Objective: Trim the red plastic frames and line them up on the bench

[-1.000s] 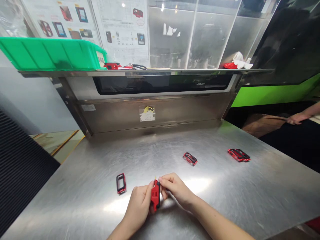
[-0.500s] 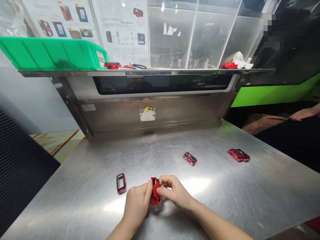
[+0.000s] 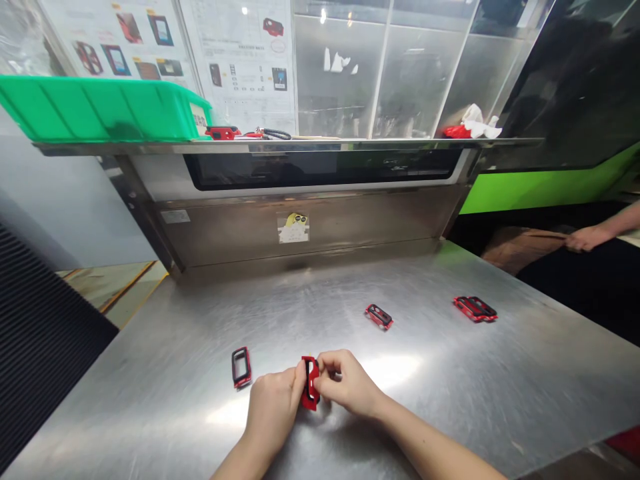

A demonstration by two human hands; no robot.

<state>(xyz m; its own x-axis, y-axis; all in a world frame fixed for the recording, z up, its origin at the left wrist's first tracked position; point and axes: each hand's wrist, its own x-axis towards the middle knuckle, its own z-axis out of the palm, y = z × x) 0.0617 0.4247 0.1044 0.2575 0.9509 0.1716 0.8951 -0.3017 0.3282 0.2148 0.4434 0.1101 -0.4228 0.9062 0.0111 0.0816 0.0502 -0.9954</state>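
Note:
Both my hands meet over the near middle of a steel table [image 3: 190, 347]. My left hand [image 3: 273, 410] and my right hand [image 3: 350, 387] are closed on one small red and black case part [image 3: 310, 383], held on edge between them just above the table. A red and black frame [image 3: 241, 367] lies flat to the left of my left hand. Two more red parts lie farther off: a small one [image 3: 379, 317] past my right hand and a longer one [image 3: 475, 309] at the right.
A steel shelf [image 3: 350, 142] runs above the table's back panel, bearing a green bin [image 3: 100, 110], small tools and a white and red rag [image 3: 473, 125]. Instruction sheets hang behind it. Another person's hand [image 3: 583, 238] rests at the far right.
My hands have dropped slightly toward the table and closed tighter round the red part, which now shows less of its length. The other person's hand at the right has shifted a little.

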